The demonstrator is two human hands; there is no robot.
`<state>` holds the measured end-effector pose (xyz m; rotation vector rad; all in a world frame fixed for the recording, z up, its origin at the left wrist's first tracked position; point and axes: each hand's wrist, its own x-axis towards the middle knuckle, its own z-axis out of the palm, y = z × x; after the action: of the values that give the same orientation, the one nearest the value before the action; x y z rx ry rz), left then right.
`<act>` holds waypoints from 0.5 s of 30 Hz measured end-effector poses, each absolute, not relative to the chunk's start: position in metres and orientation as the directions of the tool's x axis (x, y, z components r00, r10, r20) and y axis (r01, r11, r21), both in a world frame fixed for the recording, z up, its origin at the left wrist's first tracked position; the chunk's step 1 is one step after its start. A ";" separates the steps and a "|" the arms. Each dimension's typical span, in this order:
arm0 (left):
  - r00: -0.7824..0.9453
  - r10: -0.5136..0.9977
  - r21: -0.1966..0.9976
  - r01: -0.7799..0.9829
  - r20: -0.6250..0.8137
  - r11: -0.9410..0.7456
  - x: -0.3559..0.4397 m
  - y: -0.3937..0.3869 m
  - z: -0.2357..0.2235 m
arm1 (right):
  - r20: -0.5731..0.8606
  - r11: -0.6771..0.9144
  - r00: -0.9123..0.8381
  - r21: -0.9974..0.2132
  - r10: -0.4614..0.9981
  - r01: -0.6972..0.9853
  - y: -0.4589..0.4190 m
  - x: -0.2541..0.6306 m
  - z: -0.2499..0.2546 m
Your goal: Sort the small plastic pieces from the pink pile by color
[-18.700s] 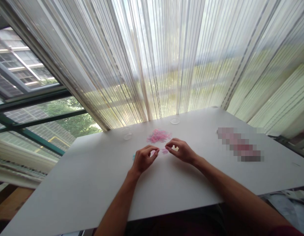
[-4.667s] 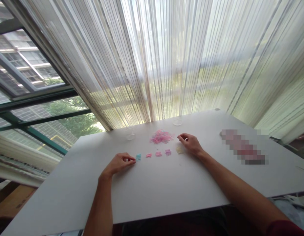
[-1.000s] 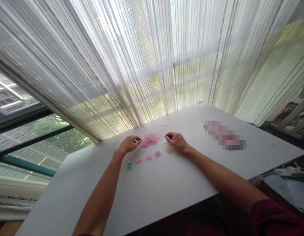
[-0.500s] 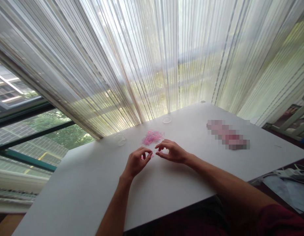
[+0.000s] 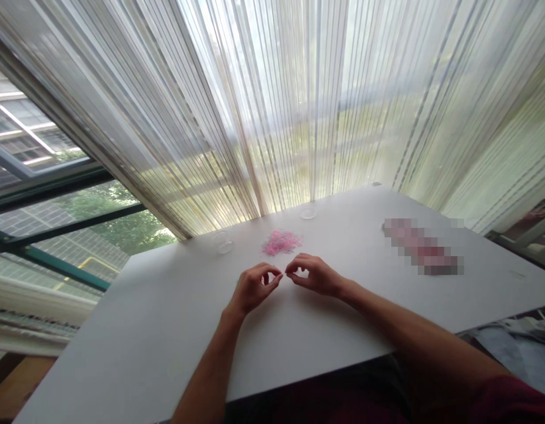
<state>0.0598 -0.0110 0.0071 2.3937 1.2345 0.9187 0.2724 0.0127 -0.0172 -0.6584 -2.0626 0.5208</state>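
Note:
Above the white table (image 5: pixel 158 330), my left hand (image 5: pixel 257 284) has its thumb and index finger closed in a pinch. My right hand (image 5: pixel 315 274) faces it, also pinching, and the fingertips of both almost meet. Whatever may be between the fingers is too small to make out. Just beyond the hands lies a loose pile of thin pink and pale strands (image 5: pixel 281 242), too small to name. A clear round container (image 5: pixel 223 242) stands farther left, and a clear round lid or dish (image 5: pixel 308 212) lies behind the pile.
A blurred-out pinkish long object (image 5: pixel 425 247) lies on the right side of the table. Sheer striped curtains (image 5: pixel 290 118) hang along the far edge, with a window (image 5: pixel 100 224) at left. White cables and papers (image 5: pixel 515 347) are beyond the right edge.
My right thumb and fingers have come together into a pinch, and the two hands are closer. The pink bits seen by my left fingers no longer show. The view has shifted slightly.

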 end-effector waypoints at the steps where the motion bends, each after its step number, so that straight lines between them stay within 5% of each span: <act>1: 0.429 0.809 0.529 0.612 0.402 -0.587 0.060 -0.011 0.007 | 0.618 0.766 -0.468 -0.590 0.632 0.255 0.013 0.272 -0.018; 9: 0.318 0.898 0.619 0.651 0.305 -0.440 0.029 -0.012 0.030 | 0.614 0.753 -0.451 -0.608 0.647 0.252 0.013 0.272 -0.015; 15: 0.124 0.987 0.674 0.738 -0.103 -0.023 -0.037 -0.014 0.048 | 0.609 0.725 -0.398 -0.618 0.686 0.305 0.021 0.279 -0.017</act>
<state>-0.0366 -0.0142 0.0483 1.8151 1.6669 0.5414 0.2786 0.0206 -0.0175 -0.7552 -1.9971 0.5165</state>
